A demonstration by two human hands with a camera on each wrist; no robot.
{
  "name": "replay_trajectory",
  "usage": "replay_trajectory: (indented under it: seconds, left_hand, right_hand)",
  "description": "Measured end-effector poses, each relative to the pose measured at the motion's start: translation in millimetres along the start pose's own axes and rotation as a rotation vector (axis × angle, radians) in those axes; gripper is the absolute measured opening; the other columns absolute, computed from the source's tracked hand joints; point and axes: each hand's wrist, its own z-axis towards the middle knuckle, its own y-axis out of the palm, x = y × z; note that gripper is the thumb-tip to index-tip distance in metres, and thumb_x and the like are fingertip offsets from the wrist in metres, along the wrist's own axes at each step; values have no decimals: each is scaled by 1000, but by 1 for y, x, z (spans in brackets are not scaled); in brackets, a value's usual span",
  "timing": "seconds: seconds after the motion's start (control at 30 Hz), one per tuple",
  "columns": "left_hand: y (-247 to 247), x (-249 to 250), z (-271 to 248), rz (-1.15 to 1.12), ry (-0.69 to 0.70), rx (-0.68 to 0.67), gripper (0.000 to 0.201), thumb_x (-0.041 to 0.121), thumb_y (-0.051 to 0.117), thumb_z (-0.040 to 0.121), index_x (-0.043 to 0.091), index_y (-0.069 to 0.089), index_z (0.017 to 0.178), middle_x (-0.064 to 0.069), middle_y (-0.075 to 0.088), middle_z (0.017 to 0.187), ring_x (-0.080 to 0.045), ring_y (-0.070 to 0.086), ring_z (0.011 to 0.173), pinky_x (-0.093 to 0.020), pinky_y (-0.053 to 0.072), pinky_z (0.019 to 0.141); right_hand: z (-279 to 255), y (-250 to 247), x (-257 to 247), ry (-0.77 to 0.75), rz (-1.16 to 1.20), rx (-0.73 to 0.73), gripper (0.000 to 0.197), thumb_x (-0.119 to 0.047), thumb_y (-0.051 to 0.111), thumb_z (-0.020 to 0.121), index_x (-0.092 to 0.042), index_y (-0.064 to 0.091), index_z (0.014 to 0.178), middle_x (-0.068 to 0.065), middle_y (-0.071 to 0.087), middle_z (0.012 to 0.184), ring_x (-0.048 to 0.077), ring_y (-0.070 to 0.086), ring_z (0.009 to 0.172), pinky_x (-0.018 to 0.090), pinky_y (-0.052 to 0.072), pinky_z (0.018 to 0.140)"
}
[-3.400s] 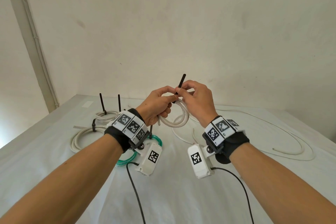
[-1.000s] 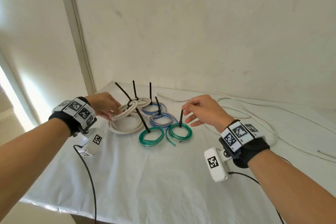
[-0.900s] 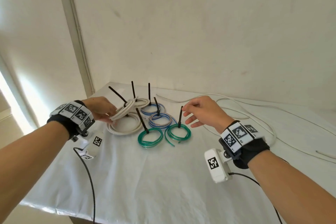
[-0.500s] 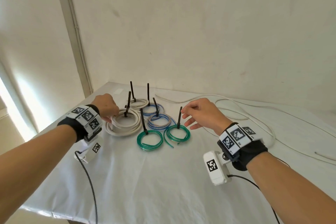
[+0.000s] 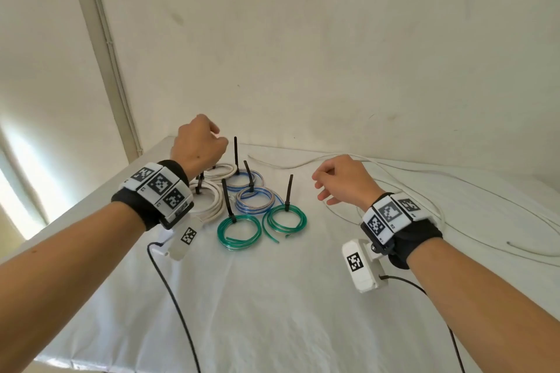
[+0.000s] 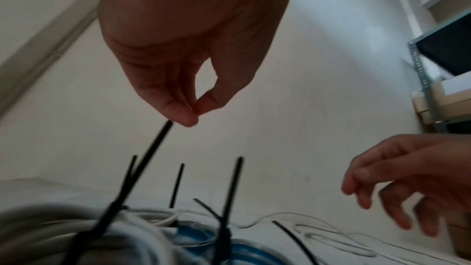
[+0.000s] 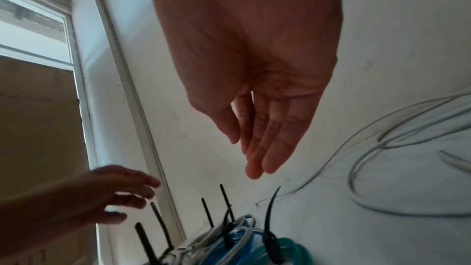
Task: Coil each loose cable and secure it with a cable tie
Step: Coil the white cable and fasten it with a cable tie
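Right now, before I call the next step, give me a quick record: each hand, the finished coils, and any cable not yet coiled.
left hand: raised over the white coils, holding nothing
right hand: open, hovering, holding nothing
tied coils: two green coils, two blue coils, white coils at far left
loose cable: long, white, uncoiled, spread to the right of the right hand

white coil [image 5: 213, 203] half hidden behind wristband [image 5: 157, 188], loose cable [image 5: 272, 163] cropped right
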Motion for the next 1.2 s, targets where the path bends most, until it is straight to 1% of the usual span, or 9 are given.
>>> replay_trajectory:
  seconds: [0.17,0.3,0.43,0.57,0.63,0.8,0.93,1.03,1.2]
  left_hand:
    - [25,50,-16,-264,73,-190,10,8,60,97,4,69,99,-11,73,89,-18,74,73,-26,59,53]
    - [56,71,-24,-370,33,-384,14,11,61,98,1,70,101,-11,72,88,-16,72,70,-25,56,53]
    - [88,85,-31,-405,-12,-532,13,10,61,99,1,70,101,-9,70,85,-14,70,67,-25,56,54]
    - [112,94,-41,-345,-115,-690,18,11,58,101,-3,65,109,-14,69,91,-19,71,71,-29,62,58]
    - [122,97,-45,-306,-211,-742,28,19,60,103,-5,57,117,-19,68,101,-25,74,79,-33,64,63]
    - [129,99,-41,-628,-367,-765,32,21,57,105,-7,54,121,-21,71,104,-30,74,87,-40,63,84]
    - [117,109,-27,-1249,-539,-677,18,12,51,105,0,64,102,-5,67,73,-15,68,63,-31,63,67]
    - [106,116,-19,-1335,-510,-635,18,18,53,105,6,62,95,6,46,56,-7,44,46,-21,49,50]
    - [92,119,-18,-1428,-447,-538,19,22,59,102,10,58,87,7,35,55,-8,33,43,-21,38,47]
  right_hand:
    - [10,-19,35,198,-218,4,18,-7,54,98,2,69,101,18,74,97,26,77,79,41,66,70]
    - [6,-27,50,275,-541,-291,32,-29,74,93,-2,70,110,11,74,98,24,71,83,43,61,90]
    - [3,-23,56,192,-568,-340,19,-23,81,85,-11,73,98,2,71,84,17,68,75,27,55,64]
    - [7,-17,62,118,-606,-334,6,-17,73,88,-17,69,92,6,73,101,24,71,96,34,59,81]
    - [7,-20,62,75,-457,-296,4,-20,65,93,-16,68,93,0,73,97,19,70,92,30,56,76]
    - [-8,-32,41,-65,106,-310,3,-9,61,99,-7,63,100,6,78,92,9,56,68,25,47,61]
    - [-14,-37,46,-86,172,-357,13,-12,65,99,-9,74,107,0,73,84,7,53,66,22,46,60]
    - [-17,-44,52,-30,251,-307,14,-18,69,98,-12,79,107,-2,71,84,10,53,72,25,45,65]
    - [-17,-54,53,18,322,-154,11,-17,72,96,-13,80,101,-3,73,85,13,54,72,25,44,64]
